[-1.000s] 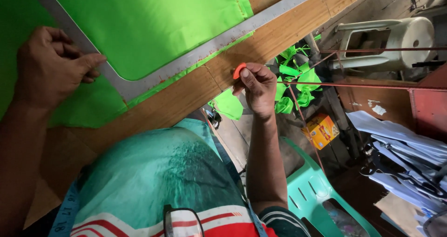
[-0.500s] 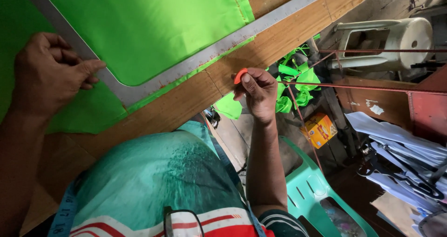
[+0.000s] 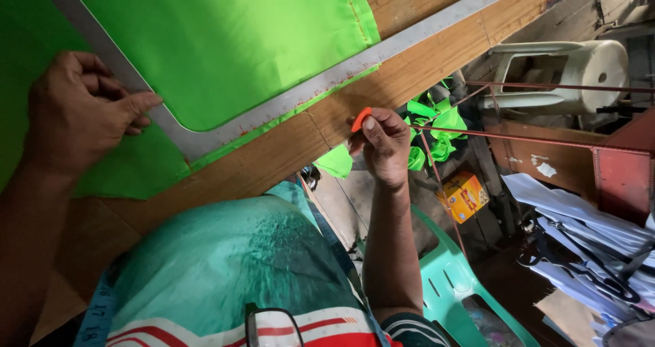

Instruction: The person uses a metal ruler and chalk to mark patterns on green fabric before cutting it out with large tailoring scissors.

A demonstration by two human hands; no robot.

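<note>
Bright green fabric [image 3: 225, 40] lies spread on a wooden table [image 3: 409, 74]. A long grey metal square ruler [image 3: 300, 94] rests across the fabric, its curved corner near the table's edge. My left hand [image 3: 82, 111] presses down on the ruler's shorter arm and the fabric, fingers curled. At the table's edge my right hand [image 3: 383, 142] pinches a small orange piece of tailor's chalk [image 3: 361, 118], close to the ruler's long arm but off the fabric.
Green fabric scraps [image 3: 430, 132] lie on the floor below the table edge, next to a small orange box [image 3: 464, 195]. A teal plastic chair [image 3: 457, 292] stands under me. A white plastic stool [image 3: 566, 74] lies on its side, beside stacked paper [image 3: 580, 217].
My right hand with the chalk has shifted slightly along the table edge. My left hand stays on the ruler, with only a small drift in the view.
</note>
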